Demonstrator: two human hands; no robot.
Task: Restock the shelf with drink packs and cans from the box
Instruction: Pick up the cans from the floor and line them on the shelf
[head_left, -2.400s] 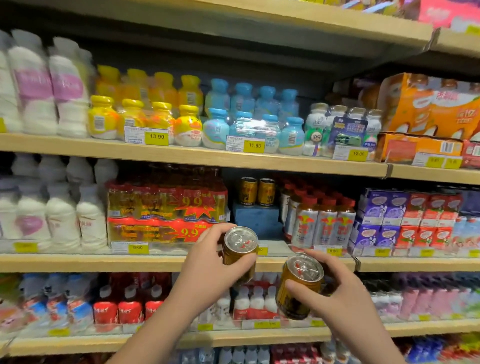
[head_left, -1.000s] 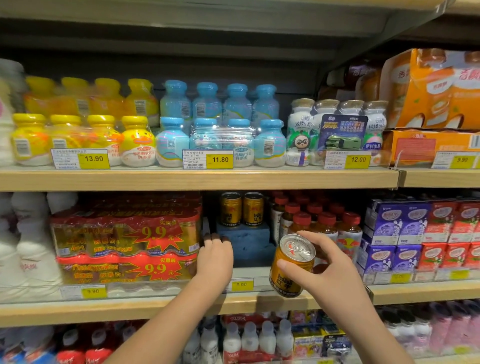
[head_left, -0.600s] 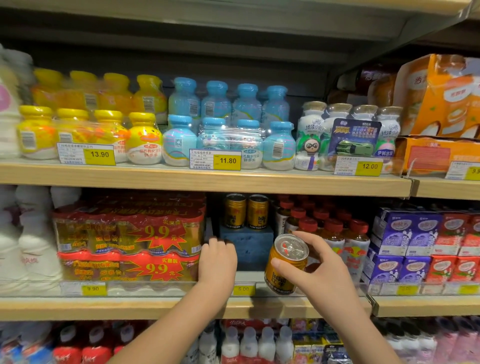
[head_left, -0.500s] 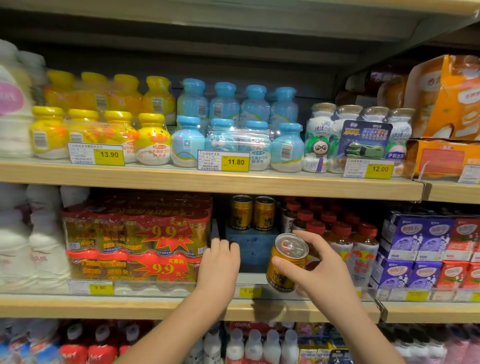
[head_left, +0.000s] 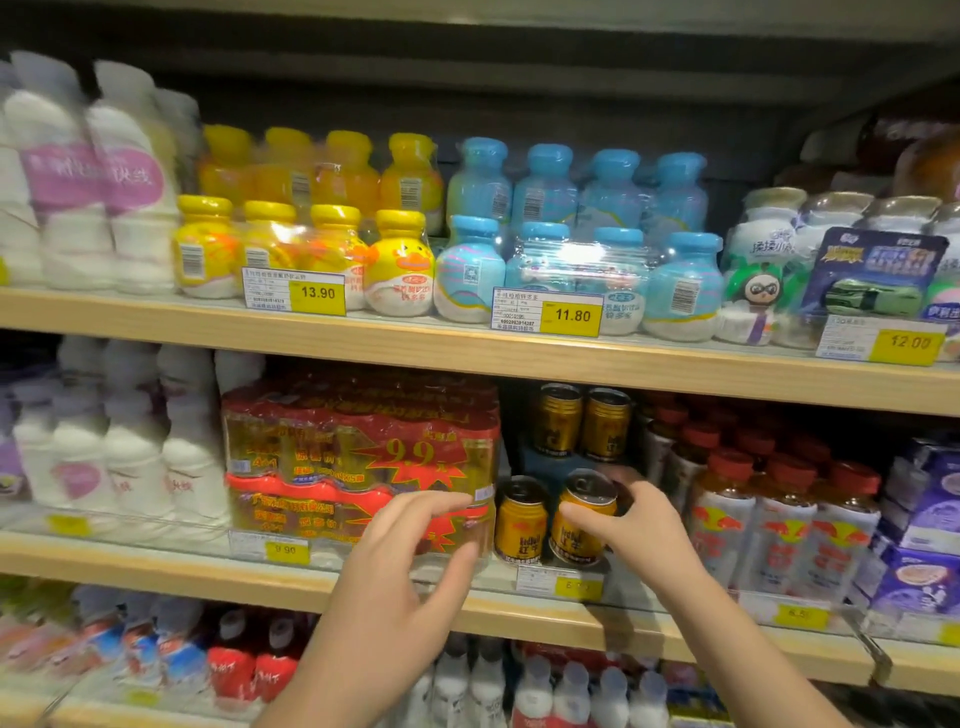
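— Head view: where are the cans?

— Two small gold metal cans stand side by side at the front of the middle wooden shelf (head_left: 156, 564). The right hand (head_left: 641, 525) has its grip wrapped around the right gold can (head_left: 579, 527), thumb in front, fingers behind.

— And the other one?

— The left gold can (head_left: 521, 525) stands free, just beside the red shrink-wrapped drink pack (head_left: 358, 457). The left hand (head_left: 410, 571) hovers in front of that pack, grip wide, fingers spread, holding nothing.

— Anything behind?

— Two more gold cans (head_left: 582, 421) sit raised on a blue block further back.
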